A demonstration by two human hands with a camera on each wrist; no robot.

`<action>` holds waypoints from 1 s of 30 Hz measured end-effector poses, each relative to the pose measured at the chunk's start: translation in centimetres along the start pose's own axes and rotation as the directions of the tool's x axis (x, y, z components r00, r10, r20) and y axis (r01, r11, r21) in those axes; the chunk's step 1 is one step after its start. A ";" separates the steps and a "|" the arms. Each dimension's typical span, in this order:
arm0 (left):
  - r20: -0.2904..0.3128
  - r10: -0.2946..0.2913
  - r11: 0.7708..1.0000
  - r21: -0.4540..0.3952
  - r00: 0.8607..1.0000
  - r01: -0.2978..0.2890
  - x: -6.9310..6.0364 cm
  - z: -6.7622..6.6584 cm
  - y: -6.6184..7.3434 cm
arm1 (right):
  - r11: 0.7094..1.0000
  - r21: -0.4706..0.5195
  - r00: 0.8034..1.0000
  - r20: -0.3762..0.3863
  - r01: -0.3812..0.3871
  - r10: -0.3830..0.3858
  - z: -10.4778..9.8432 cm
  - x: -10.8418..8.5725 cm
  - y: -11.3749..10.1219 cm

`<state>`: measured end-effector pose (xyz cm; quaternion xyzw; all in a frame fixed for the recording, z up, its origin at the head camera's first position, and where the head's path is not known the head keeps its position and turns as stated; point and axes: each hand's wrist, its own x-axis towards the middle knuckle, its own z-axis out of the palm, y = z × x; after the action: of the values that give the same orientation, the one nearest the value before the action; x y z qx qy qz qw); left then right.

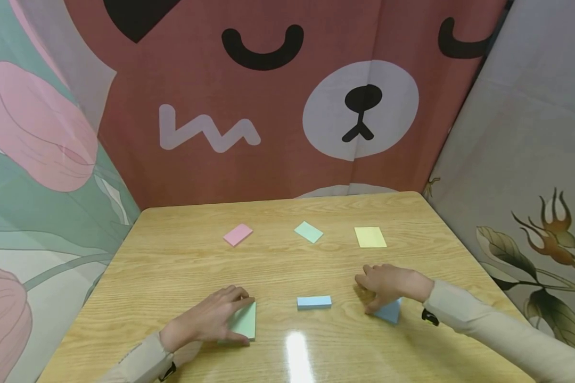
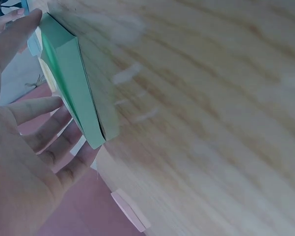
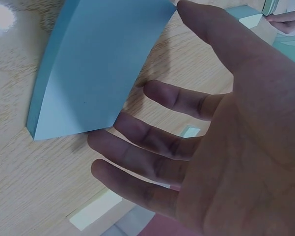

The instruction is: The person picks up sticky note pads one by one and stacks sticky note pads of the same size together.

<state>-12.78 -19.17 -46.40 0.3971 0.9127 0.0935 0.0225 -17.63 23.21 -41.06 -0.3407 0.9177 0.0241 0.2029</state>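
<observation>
A light green sticky-note pad [image 1: 246, 322] lies on the near left of the table. My left hand [image 1: 211, 315] spans it, the thumb by its near edge and the loosely spread fingers by its far side. In the left wrist view the thumb tip meets a corner of the green pad [image 2: 73, 73]. On the right, my right hand [image 1: 390, 285] hovers partly over a blue sticky-note pad [image 1: 389, 311]. The right wrist view has the thumb tip at one corner of the blue pad [image 3: 98, 69], with relaxed fingers beside its lower corner.
Between the hands stands a narrow blue pad [image 1: 313, 302]. Farther back lie a pink pad [image 1: 238, 234], a small green pad [image 1: 309, 232] and a yellow pad [image 1: 370, 237]. The wooden table [image 1: 182, 260] meets printed curtains at its back and sides.
</observation>
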 end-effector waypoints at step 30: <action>0.009 0.006 1.000 0.031 1.000 -0.007 0.0 0.1 0.4 | 0.999 -0.019 0.998 0.054 -0.031 0.032 -0.2 0.0 -0.3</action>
<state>-12.47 -18.88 -46.40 0.4007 0.9127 0.0778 0.0200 -17.53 22.97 -40.90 -0.3272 0.9169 0.0451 0.2241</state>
